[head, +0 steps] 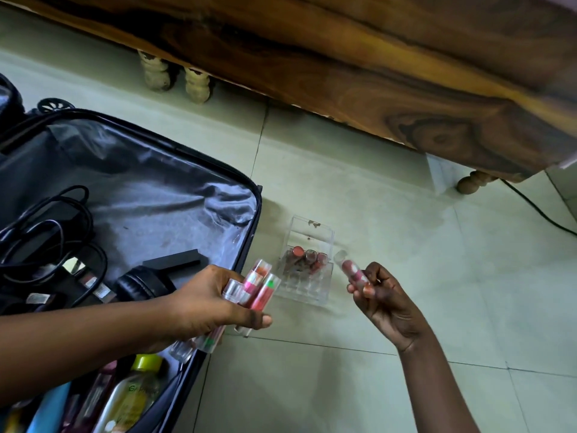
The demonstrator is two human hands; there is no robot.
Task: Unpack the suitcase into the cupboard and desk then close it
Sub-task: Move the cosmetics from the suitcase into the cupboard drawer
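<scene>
The black suitcase [150, 189] lies open on the tiled floor at the left, its grey lining showing. My left hand [215, 304] grips a bundle of several clear-capped lipstick tubes [254, 285] over the suitcase's right edge. My right hand [384, 301] pinches a single lipstick tube [351, 270], held just right of a clear acrylic organiser [307, 264]. The organiser stands on the floor between my hands with several lipsticks in its back slots.
Inside the suitcase lie black cables [46, 226], headphones [143, 282], a black box [175, 260] and a bottle with a yellow-green cap [137, 389]. A wooden bed frame [374, 73] on turned legs runs across the top. A black cord [537, 210] crosses the floor at right.
</scene>
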